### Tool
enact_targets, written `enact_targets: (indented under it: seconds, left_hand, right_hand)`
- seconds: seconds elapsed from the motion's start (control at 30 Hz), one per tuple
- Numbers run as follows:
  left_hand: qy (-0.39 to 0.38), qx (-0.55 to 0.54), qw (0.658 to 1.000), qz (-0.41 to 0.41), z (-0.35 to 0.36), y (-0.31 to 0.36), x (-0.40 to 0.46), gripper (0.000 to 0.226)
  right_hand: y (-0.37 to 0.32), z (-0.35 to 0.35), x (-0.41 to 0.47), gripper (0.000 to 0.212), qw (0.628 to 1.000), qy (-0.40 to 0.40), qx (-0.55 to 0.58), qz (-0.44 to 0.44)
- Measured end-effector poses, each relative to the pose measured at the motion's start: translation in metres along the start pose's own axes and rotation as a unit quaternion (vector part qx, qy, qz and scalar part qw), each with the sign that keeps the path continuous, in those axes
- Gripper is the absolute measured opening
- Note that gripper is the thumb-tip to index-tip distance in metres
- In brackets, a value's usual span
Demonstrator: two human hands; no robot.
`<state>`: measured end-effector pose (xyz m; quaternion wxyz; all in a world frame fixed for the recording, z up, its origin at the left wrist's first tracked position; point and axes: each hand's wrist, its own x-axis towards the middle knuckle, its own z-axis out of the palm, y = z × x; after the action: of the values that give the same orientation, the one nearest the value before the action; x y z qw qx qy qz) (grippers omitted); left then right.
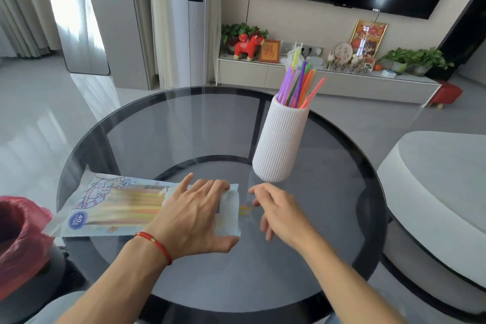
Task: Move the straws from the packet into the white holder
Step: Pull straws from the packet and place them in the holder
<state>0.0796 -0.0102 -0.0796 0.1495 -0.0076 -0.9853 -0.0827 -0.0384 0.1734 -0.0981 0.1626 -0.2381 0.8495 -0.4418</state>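
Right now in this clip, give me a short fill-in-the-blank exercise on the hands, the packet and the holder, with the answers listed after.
1. The straw packet lies flat under the ____ hand.
2. The right hand reaches toward yellow straw tips poking out of the packet's ____ end.
3. The ribbed white holder already holds ____.
4. Everything rests on a round ____ table.

Answers: left; open; coloured straws; glass
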Motion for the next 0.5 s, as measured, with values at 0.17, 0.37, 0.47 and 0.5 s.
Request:
enact_targets:
  seconds: [0.17, 0.37, 0.47, 0.5]
  left_hand:
    - [0.021, 0.014, 0.999, 0.023, -0.003, 0.005, 0.003, 0.079]
    - [0.046, 0.015, 0.998, 0.036, -0.003, 0.006, -0.003, 0.073]
    - [0.053, 0.012, 0.998, 0.021, -0.005, 0.002, -0.006, 0.071]
    - [0.054, 0.012, 0.998, 0.013, -0.006, -0.001, -0.006, 0.071]
  right_hand:
    - [-0.008, 0.019, -0.003, 0.023, 0.985, -0.013, 0.166, 0.037]
    - [-0.009, 0.033, -0.009, 0.010, 0.992, 0.062, 0.112, -0.009]
    - [-0.009, 0.028, -0.008, 0.012, 0.983, 0.082, 0.163, -0.008]
    - [-0.008, 0.022, -0.007, 0.015, 0.980, 0.086, 0.177, -0.006]
